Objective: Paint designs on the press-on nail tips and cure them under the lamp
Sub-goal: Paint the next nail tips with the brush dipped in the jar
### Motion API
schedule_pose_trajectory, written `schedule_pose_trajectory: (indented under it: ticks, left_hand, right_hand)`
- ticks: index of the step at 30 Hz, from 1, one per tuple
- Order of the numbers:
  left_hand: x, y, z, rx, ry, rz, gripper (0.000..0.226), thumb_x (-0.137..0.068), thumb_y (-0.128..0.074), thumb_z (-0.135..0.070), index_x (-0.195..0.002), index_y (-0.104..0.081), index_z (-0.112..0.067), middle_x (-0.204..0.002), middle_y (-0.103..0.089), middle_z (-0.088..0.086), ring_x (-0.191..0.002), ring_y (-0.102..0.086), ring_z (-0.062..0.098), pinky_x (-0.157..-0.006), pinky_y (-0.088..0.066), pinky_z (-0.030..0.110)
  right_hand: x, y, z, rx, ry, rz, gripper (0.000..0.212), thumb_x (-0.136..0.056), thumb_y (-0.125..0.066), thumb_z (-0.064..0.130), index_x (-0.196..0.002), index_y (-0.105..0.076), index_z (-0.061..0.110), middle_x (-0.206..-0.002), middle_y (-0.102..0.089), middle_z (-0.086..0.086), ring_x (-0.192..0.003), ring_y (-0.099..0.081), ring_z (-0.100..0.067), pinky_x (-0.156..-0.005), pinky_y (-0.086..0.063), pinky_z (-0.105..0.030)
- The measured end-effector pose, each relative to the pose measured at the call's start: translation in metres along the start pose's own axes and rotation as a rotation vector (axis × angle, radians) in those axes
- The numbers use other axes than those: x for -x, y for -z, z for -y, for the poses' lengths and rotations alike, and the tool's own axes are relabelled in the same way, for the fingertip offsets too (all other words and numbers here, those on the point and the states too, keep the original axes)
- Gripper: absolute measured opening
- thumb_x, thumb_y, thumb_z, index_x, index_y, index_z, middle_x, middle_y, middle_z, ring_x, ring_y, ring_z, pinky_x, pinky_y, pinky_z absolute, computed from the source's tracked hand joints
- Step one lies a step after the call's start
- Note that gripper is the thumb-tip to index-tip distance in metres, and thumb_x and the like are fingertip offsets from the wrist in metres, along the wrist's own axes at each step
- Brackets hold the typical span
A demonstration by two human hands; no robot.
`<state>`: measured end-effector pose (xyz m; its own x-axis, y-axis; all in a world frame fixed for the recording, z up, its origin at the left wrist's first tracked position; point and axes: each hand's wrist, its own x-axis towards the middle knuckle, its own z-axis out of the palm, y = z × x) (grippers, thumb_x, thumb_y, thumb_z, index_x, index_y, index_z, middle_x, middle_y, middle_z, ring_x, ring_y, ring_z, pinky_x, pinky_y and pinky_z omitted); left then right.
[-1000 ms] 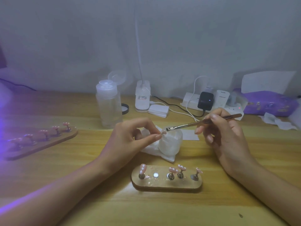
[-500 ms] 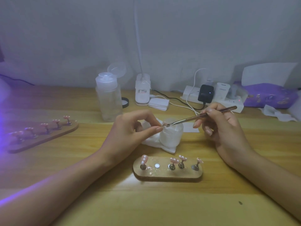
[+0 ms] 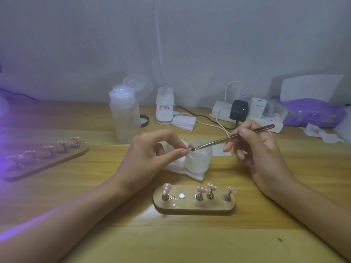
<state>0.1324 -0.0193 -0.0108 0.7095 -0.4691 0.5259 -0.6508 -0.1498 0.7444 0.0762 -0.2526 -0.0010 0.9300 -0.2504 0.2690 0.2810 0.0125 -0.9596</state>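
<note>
My left hand (image 3: 152, 150) pinches a small pink nail tip (image 3: 189, 146) between thumb and forefinger, above a small clear jar (image 3: 199, 160). My right hand (image 3: 254, 147) grips a thin metal brush (image 3: 231, 138), and its tip touches the pinched nail tip. In front of me lies a short wooden holder (image 3: 193, 206) with several pink nail tips on metal stands; one magnet spot on it is bare. At the left a longer wooden holder (image 3: 47, 162) carries several more tips in violet light.
A crumpled white wipe (image 3: 178, 166) lies under the jar. Behind stand a clear pump bottle (image 3: 125, 116), a white desk lamp base (image 3: 164, 109), a power strip with plugs (image 3: 247, 112) and a purple tissue pack (image 3: 313, 112). Violet light glows from the far left.
The brush tip has come down from just right of the pinched nail tip until it touches it. My left hand has held its place over the jar.
</note>
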Motion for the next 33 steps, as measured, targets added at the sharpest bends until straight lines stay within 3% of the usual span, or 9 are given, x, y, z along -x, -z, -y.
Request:
schedule_pose_trajectory:
  ticks: [3, 14, 19, 23, 33]
  left_hand:
    - [-0.0003, -0.0004, -0.0006, 0.005, -0.002, -0.004, 0.013, -0.085, -0.077, -0.019, -0.076, -0.068, -0.018, -0.065, -0.060, -0.027, -0.046, -0.031, 0.004, -0.050, -0.028, 0.006]
    - [-0.0004, -0.0010, 0.0000, -0.027, -0.019, -0.002, 0.012, -0.086, -0.076, -0.017, -0.077, -0.068, -0.018, -0.059, -0.056, -0.031, -0.045, -0.031, 0.003, -0.050, -0.028, 0.005]
    - [-0.0013, -0.0012, -0.0002, -0.035, -0.019, -0.001, 0.012, -0.086, -0.076, -0.016, -0.077, -0.068, -0.015, -0.057, -0.055, -0.031, -0.045, -0.030, 0.003, -0.049, -0.029, 0.007]
    - [-0.0012, -0.0004, -0.0001, -0.013, -0.012, -0.002, 0.012, -0.086, -0.076, -0.018, -0.077, -0.068, -0.016, -0.064, -0.060, -0.027, -0.046, -0.032, 0.005, -0.050, -0.029, 0.007]
    - [-0.0013, -0.0008, -0.0012, -0.026, -0.004, 0.000, 0.012, -0.086, -0.076, -0.015, -0.077, -0.068, -0.013, -0.057, -0.055, -0.029, -0.044, -0.032, 0.003, -0.049, -0.029, 0.007]
  right_hand:
    - [0.0002, 0.0007, 0.0019, -0.072, 0.011, -0.031, 0.025, -0.102, -0.044, 0.014, -0.079, -0.050, 0.018, -0.063, -0.067, -0.007, -0.047, -0.041, -0.010, -0.043, -0.031, -0.016]
    - [0.0012, 0.0000, 0.0035, -0.050, 0.016, 0.007, 0.022, -0.100, -0.047, 0.021, -0.079, -0.051, 0.020, -0.067, -0.069, -0.007, -0.049, -0.045, -0.011, -0.044, -0.025, -0.023]
    - [-0.0001, 0.0001, 0.0014, -0.038, -0.032, -0.045, 0.027, -0.102, -0.044, 0.015, -0.077, -0.051, 0.020, -0.064, -0.068, -0.007, -0.047, -0.041, -0.009, -0.042, -0.028, -0.016]
    - [-0.0003, -0.0007, 0.0020, -0.055, 0.001, 0.016, 0.019, -0.097, -0.048, 0.024, -0.079, -0.051, 0.020, -0.067, -0.069, -0.008, -0.048, -0.044, -0.011, -0.041, -0.025, -0.020]
    - [0.0005, -0.0006, 0.0016, -0.022, -0.018, 0.000, 0.025, -0.102, -0.043, 0.015, -0.079, -0.050, 0.019, -0.066, -0.068, -0.007, -0.047, -0.042, -0.010, -0.044, -0.024, -0.021]
